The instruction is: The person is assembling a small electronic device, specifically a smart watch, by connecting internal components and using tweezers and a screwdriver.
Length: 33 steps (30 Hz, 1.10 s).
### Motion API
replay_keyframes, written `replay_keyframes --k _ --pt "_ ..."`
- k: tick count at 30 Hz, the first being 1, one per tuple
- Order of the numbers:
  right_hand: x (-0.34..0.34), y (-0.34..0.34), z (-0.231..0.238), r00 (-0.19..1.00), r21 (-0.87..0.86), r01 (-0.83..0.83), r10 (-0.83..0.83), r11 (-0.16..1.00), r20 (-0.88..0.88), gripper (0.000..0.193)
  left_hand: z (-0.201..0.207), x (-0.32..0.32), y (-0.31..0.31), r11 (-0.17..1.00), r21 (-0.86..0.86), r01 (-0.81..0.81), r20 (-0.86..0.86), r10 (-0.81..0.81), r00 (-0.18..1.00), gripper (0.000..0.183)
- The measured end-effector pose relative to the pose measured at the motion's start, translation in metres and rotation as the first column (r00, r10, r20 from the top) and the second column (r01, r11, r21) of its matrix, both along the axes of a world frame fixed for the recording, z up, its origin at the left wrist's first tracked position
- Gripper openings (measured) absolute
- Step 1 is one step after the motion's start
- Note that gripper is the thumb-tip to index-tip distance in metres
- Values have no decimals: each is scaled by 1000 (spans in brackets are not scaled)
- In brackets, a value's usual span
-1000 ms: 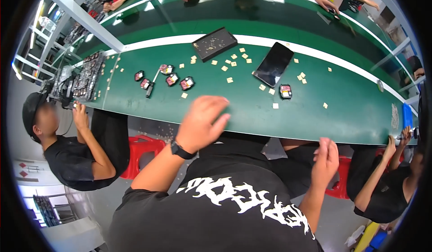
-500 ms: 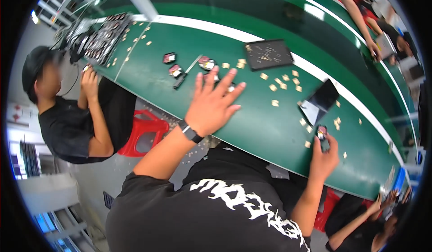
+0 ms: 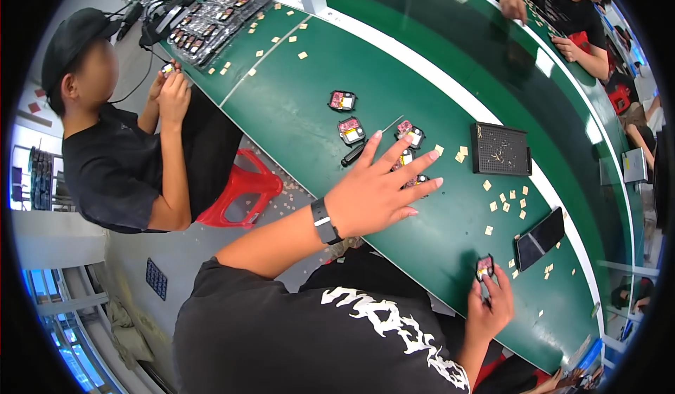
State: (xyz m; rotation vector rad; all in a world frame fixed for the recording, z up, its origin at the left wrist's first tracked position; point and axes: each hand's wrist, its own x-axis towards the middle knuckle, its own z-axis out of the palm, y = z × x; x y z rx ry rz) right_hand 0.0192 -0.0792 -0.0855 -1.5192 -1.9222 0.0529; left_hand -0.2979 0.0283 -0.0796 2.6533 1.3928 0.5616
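Note:
My left hand (image 3: 373, 194) is spread with its fingers stretched out over a group of small black device casings with red circuit boards; one casing (image 3: 410, 135) shows past the fingertips and others are partly hidden. Whether the palm touches them I cannot tell. Beside the index finger lies a screwdriver (image 3: 353, 155) with a black handle and thin shaft. Two more open casings, one nearer (image 3: 350, 131) and one farther (image 3: 342, 101), lie to its left. In the fingers of my right hand (image 3: 491, 306), a similar casing (image 3: 485, 267) is held just above the green table.
A black tray (image 3: 485, 168) holding tiny parts sits at the table's far side. Pale square pieces (image 3: 489, 230) are scattered around it. A dark phone-like slab (image 3: 540, 239) lies at right. To the left a co-worker (image 3: 119, 141) sits near stacked trays of casings (image 3: 221, 18).
The whole view has turned, so the table's things appear farther right and lower. My left hand stays spread by the casings, and my right hand still holds its casing.

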Motion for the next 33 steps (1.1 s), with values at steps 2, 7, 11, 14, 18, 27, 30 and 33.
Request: replay_keyframes --k 2,7,11,14,18,27,30,33 --pt "-11 13 -3 999 -45 -19 17 999 -31 28 8 -7 0 1000 -11 -1 57 1 998 56" --pt "-16 21 -16 999 -93 -46 48 995 19 24 0 -44 13 994 0 -108 294 103 950 48" --pt "-17 22 -16 997 -152 -37 47 988 63 23 14 -47 44 974 -77 -214 385 227 894 50" --pt "-20 24 -10 996 -200 -30 45 979 75 25 18 -44 73 988 -95 -122 363 149 920 58" --pt "-18 24 -14 998 -171 -55 58 984 13 27 20 -41 101 983 -174 54 244 -10 970 62" --pt "-59 78 19 964 -299 -5 -75 954 -257 25 9 -31 117 958 -244 153 132 -123 984 50" --pt "-83 123 16 855 -387 -22 -184 922 -486 23 9 -26 118 955 -266 128 106 -103 989 43" --pt "-113 171 11 858 -399 -59 -158 915 -489 22 7 -25 117 933 -333 139 190 -77 979 35"
